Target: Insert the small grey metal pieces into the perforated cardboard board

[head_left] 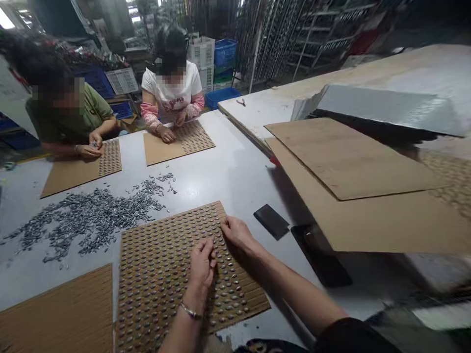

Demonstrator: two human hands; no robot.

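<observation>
A brown cardboard sheet (253,299) lies on the table in front of me, covered in rows of small silvery oval pieces. My left hand (202,260), with a bracelet at the wrist, hovers over its middle right with fingers curled closed; what they hold is hidden. At the upper right edge of the sheet, my right hand (237,231) has its thumb and fingertips pinched together close to the last pieces of a row. Anything between those fingertips is too small to make out. Beyond the sheet, a loose heap of the same dark silvery pieces (99,215) spreads over the white table (235,171).
A bare cardboard sheet (62,314) lies at lower left. Two people (172,88) work opposite on partly filled sheets (162,149). A dark phone-like slab (271,221) lies to the right, near overhanging stacked cardboard (353,162) and a grey sheet stack (386,105).
</observation>
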